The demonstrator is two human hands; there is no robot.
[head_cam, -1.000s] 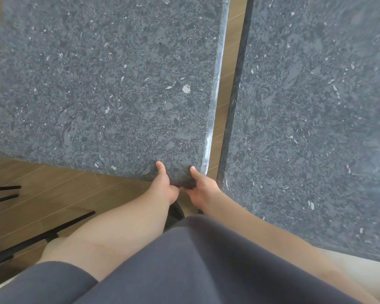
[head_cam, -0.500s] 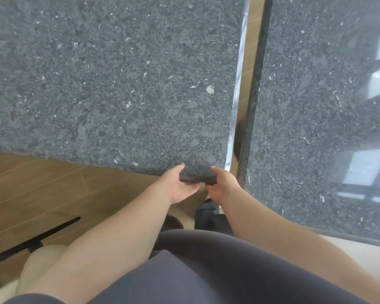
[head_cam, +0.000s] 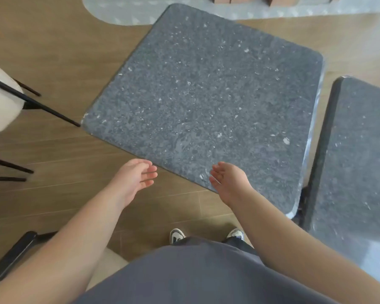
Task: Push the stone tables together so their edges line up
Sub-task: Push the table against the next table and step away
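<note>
Right table cut off by frame's right edge; far corner only. Left table base hidden under slab. Chair at left edge cropped, blurred. Shoes half-hidden by shirt.

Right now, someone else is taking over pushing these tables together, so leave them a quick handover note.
Left hand: open, off the table, over the floor by the near edge.
Right hand: open, holding nothing, at the near edge.
Left stone table sits skewed; right stone table is beside it.
Done: near corners close.
Left: a floor gap widens toward the far end; swing it shut and line up the edges.
</note>
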